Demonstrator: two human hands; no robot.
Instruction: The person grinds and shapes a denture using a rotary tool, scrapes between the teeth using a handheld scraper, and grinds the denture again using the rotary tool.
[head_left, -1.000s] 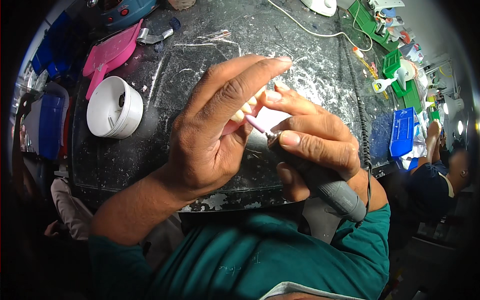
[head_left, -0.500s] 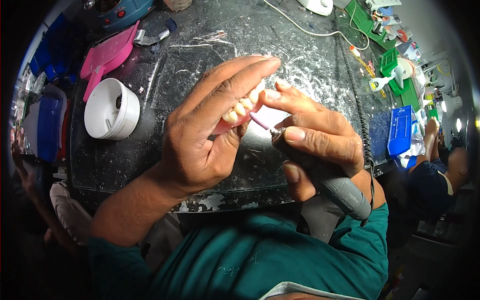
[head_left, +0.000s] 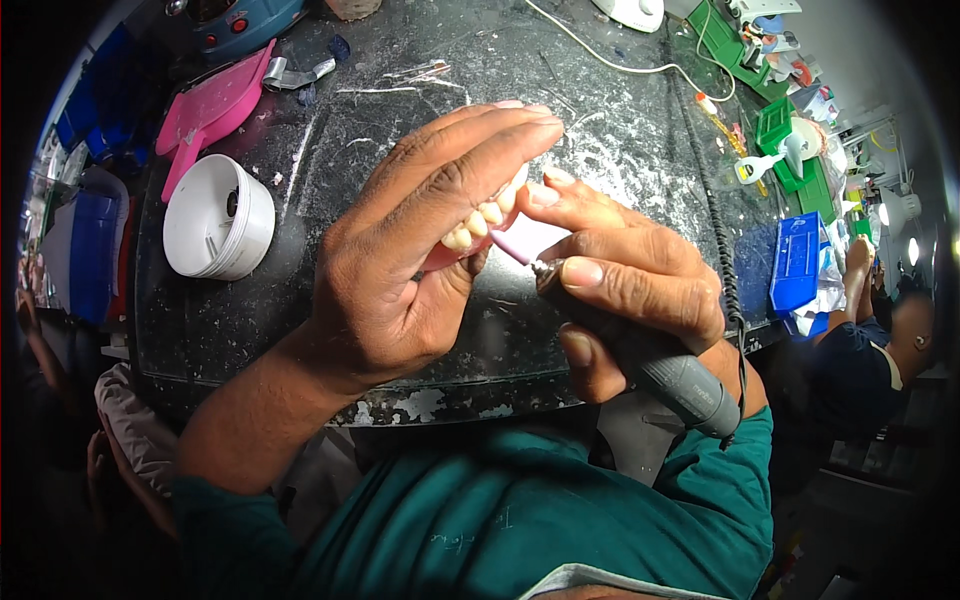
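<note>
My left hand (head_left: 400, 240) is closed around a denture (head_left: 478, 224) with cream teeth and a pink base, its fingers over the far side and thumb underneath. Much of the denture is hidden by that hand. In my right hand (head_left: 640, 265) is a dark grey rotary handpiece (head_left: 685, 390), gripped like a pen. Its pinkish-purple grinding bit (head_left: 511, 247) meets the pink base just below the teeth, or lies very close to it. My right fingertips rest near the denture's right end. A coiled black cord (head_left: 728, 250) runs beside the handpiece.
White dust covers the black worktable (head_left: 330, 225). A white tub (head_left: 220, 218) with small pieces inside and a pink dustpan (head_left: 215, 110) stand on the left. At right are a blue bin (head_left: 797, 262) and green bins (head_left: 775, 127). Other people sit at both sides.
Both hands have shifted very slightly left in the picture, as has the whole scene. The bit sits a little farther left along the denture's base. Both grips stay the same.
</note>
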